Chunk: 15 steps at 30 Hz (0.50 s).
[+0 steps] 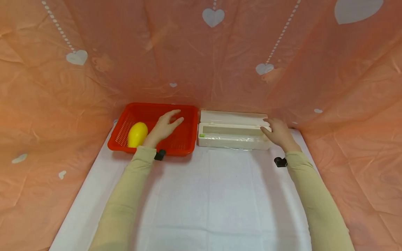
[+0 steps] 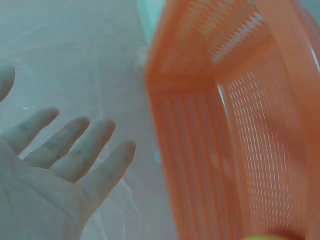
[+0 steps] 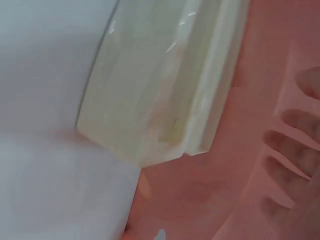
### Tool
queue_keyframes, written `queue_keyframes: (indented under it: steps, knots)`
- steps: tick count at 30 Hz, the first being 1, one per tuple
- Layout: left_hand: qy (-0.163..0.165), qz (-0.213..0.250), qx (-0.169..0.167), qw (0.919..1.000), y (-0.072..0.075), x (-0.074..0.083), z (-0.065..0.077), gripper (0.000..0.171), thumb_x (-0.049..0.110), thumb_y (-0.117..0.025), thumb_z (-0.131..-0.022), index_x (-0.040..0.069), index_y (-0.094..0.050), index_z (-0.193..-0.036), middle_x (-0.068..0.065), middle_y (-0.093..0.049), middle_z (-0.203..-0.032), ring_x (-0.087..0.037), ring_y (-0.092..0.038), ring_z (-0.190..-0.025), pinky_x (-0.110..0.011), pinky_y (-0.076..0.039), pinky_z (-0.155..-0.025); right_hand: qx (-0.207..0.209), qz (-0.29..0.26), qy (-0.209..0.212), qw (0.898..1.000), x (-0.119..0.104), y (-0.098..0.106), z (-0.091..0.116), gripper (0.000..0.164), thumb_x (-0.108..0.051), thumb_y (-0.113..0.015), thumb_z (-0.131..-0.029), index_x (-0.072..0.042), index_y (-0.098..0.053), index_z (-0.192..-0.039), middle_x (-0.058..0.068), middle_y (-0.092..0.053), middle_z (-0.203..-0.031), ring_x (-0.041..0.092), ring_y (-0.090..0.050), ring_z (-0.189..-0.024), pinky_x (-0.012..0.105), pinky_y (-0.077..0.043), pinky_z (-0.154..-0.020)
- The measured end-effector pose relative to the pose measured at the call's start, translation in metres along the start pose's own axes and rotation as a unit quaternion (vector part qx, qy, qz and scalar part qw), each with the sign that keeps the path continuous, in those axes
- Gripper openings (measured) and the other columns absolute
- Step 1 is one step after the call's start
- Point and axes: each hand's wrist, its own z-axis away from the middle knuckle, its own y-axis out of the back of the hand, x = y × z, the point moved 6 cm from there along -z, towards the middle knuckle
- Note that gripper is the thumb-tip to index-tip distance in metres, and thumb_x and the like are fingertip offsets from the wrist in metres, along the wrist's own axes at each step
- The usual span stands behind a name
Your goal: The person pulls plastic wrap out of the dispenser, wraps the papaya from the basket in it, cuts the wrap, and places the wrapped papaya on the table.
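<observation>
- White table cover [image 1: 201, 202]: lying nearest the viewer, with both tan sleeves [image 1: 125, 198] reaching forward across it.
- Left hand [image 1: 164, 126]: hovering over the red basket [image 1: 185, 146] with fingers spread and straight, gripping nothing; the left wrist view is showing the open palm [image 2: 45, 170] beside the basket's slotted wall [image 2: 200, 150].
- Right hand [image 1: 277, 132]: resting at the right end of the white dispenser box [image 1: 232, 136], fingers lying loosely extended; whether the fingertips are pressing the box or only sitting just beside it cannot be told.
- Yellow fruit [image 1: 137, 134]: lying in the left part of the basket, just beside the left wrist, untouched.
- Handling, as a judgement: the box is looking like light, stiff, smooth plastic, likely to slide on the cover, so holding it by both short ends would seem steadiest; its hinged lid [image 1: 232, 116] is standing open and may flap. The basket is appearing rigid and light, best taken by its rim.
- Hard to make out: the box's contents are showing only as a pale trough with clear film at the front edge; the right wrist view is blurred, with the fingers [image 3: 295, 150] cut off at the frame edge.
- Pink heart-printed sheet [image 1: 213, 52]: hanging behind and to both sides.
</observation>
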Motion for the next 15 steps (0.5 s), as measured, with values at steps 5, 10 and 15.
queue_keyframes:
  steps: [5, 10, 15]
  knots:
    - [0.010, 0.159, -0.013, 0.9871, -0.007, 0.010, 0.009, 0.046, 0.030, -0.051, -0.090, 0.010, -0.040, -0.130, -0.010, -0.046, -0.125, -0.027, -0.046, -0.109, -0.043, -0.039, -0.091, 0.031, -0.148, -0.044, 0.987, 0.005, 0.007, 0.011, 0.042, -0.026, -0.052, -0.090, 0.002, -0.049, -0.121, 0.023, -0.054, -0.112, 0.037, -0.051, -0.100, 0.047, -0.042, -0.082]
    - [0.023, 0.276, -0.079, 0.9577, -0.030, 0.018, 0.014, 0.044, 0.024, -0.050, -0.091, 0.004, -0.040, -0.128, -0.019, -0.046, -0.124, -0.032, -0.048, -0.110, -0.045, -0.036, -0.094, 0.052, -0.274, -0.085, 0.957, 0.010, 0.008, 0.024, 0.037, -0.023, -0.048, -0.092, 0.003, -0.050, -0.119, 0.024, -0.057, -0.105, 0.029, -0.058, -0.093, 0.033, -0.048, -0.078]
    - [0.045, 0.306, -0.104, 0.9453, -0.050, 0.021, 0.021, 0.044, 0.025, -0.050, -0.091, 0.002, -0.041, -0.128, -0.018, -0.049, -0.121, -0.033, -0.048, -0.109, -0.045, -0.036, -0.095, 0.043, -0.365, -0.103, 0.924, 0.022, -0.005, 0.035, 0.043, -0.026, -0.046, -0.093, 0.006, -0.045, -0.123, 0.025, -0.056, -0.109, 0.025, -0.059, -0.094, 0.030, -0.049, -0.079]
